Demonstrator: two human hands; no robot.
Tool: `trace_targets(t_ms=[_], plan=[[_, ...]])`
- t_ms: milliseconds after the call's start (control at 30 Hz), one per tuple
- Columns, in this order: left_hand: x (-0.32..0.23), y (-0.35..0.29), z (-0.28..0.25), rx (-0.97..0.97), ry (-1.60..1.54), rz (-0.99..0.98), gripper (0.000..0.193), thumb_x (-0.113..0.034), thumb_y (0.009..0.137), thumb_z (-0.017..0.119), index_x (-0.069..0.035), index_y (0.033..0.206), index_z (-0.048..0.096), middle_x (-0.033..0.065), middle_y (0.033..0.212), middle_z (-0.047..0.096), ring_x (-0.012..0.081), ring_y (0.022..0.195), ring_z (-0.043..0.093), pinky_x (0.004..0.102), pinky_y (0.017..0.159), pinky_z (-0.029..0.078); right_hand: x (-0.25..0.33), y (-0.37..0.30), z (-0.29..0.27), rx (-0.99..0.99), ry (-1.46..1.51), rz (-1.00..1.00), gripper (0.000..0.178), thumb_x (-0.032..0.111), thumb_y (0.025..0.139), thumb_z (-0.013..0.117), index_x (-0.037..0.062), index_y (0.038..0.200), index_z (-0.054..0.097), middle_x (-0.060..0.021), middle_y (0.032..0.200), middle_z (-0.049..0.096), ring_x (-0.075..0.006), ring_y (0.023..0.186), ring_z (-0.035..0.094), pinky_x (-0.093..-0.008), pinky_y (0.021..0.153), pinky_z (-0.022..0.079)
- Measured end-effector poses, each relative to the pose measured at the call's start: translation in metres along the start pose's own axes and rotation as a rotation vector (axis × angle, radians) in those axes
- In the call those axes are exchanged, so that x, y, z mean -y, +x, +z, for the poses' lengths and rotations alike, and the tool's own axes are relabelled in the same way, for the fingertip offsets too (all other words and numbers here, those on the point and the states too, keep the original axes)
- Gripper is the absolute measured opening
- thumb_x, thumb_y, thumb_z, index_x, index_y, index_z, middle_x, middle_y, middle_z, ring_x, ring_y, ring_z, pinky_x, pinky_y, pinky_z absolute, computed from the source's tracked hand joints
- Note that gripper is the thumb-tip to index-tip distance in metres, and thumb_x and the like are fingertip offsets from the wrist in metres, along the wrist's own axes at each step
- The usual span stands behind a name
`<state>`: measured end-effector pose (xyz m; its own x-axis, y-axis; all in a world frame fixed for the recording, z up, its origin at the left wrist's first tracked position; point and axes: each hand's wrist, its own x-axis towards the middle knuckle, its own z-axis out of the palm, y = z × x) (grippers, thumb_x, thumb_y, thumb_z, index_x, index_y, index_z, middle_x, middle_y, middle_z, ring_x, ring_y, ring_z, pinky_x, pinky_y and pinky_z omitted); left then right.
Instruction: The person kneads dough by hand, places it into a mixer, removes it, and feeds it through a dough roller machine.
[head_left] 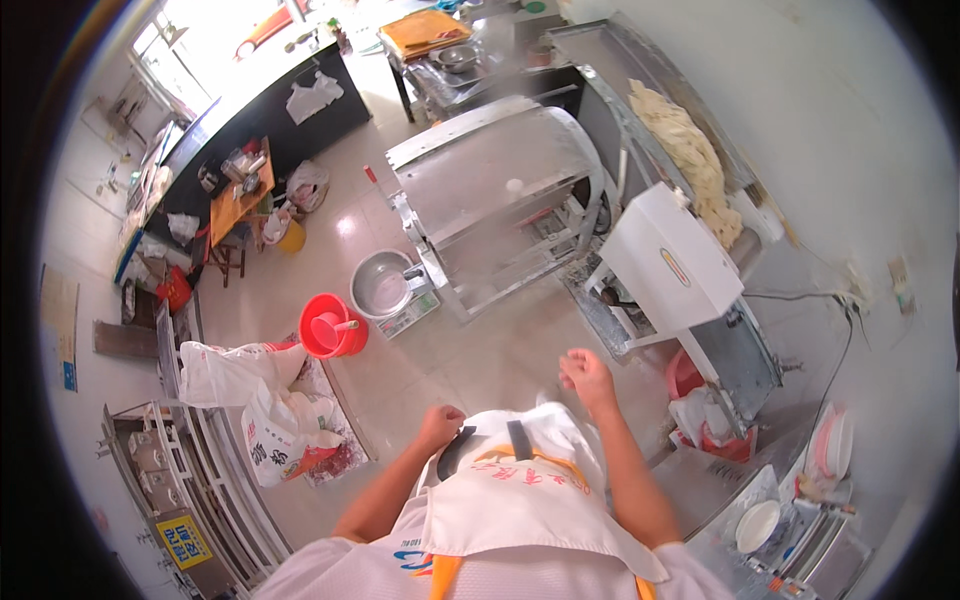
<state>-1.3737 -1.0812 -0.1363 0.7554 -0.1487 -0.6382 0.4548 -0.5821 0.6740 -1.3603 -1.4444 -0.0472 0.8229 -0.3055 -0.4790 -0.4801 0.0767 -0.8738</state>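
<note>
My left hand (pixel 440 427) hangs beside the white apron (pixel 540 482), its fingers curled in, with nothing seen in them. In front of my right side, my right hand (pixel 588 380) is raised over the floor. Its fingers are loosely bent and a little apart, and nothing shows between them. Ahead stands a large metal dough machine (pixel 480 185) with a slanted lid. To the right is a white-housed machine (pixel 672 262), and a long mass of pale dough (pixel 690 145) lies in the metal trough (pixel 620 60) behind it. Neither hand touches these machines.
A steel bowl (pixel 382 284) sits on a scale (pixel 410 314) ahead left. Beside it stands a red bucket (pixel 333 326) with a scoop inside. White sacks (pixel 275 425) lean at the left, near a metal rack (pixel 215 480). A cable (pixel 835 375) hangs along the right wall.
</note>
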Motion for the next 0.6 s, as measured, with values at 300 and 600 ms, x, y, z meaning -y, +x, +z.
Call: trace_targets(t_ms=[300, 600], plan=[[-0.026, 0.040, -0.055, -0.283, -0.556, -0.297, 0.017, -0.007, 0.093, 0.065, 0.006, 0.103, 0.071, 0.0108, 0.085, 0.071, 0.0156, 0.070, 0.066, 0.0289, 0.062, 0.054, 0.136, 0.359, 0.127, 0.061, 0.651, 0.291, 0.068, 0.039, 0.082, 0.089, 0.0014, 0.127, 0.054, -0.0160, 0.128, 0.061, -0.0311, 0.119, 0.060, -0.0432, 0.102, 0.049], [-0.091, 0.061, -0.096, -0.477, -0.613, -0.389, 0.017, -0.006, 0.097, 0.063, 0.008, 0.104, 0.068, 0.0088, 0.087, 0.069, 0.0140, 0.072, 0.063, 0.0254, 0.065, 0.051, 0.174, 0.430, 0.203, -0.473, 0.478, 0.298, 0.079, 0.023, 0.068, 0.086, -0.0160, 0.127, 0.052, -0.0243, 0.127, 0.061, -0.0316, 0.112, 0.063, -0.0412, 0.097, 0.052]])
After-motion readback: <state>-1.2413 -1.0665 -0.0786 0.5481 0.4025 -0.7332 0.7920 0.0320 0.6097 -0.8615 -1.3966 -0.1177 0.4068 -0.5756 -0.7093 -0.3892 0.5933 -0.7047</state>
